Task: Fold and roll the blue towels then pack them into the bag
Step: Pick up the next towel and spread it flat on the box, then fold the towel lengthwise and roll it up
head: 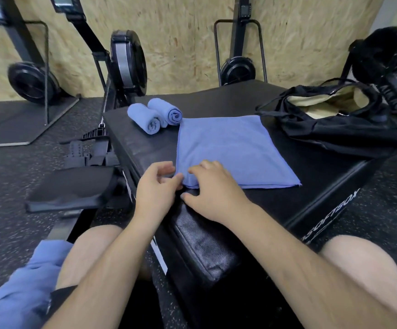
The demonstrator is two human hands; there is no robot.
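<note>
- Two rolled blue towels are counted: first roll (145,118), second roll (166,111).
- One flat blue towel (230,148) is seen.
- One heap of blue cloth (26,286) is seen; the pieces in it cannot be counted.
- One black bag (335,124) is seen.
- One padded black box (287,203) is seen.
- Four black flywheel machines (31,81) are counted.
- Two hands are seen: left hand (154,188), right hand (214,193).

Layout of towels and bag on the box top.
A flat towel (230,148) lies mid-box (275,205); two rolled towels (154,116) lie side by side at its far left corner, touching it. The bag (335,124) sits far right, just beside the towel. The left hand (156,188) and right hand (214,193) meet at the near left corner. A loose towel heap (29,281) lies near left, on the person's thigh.
</note>
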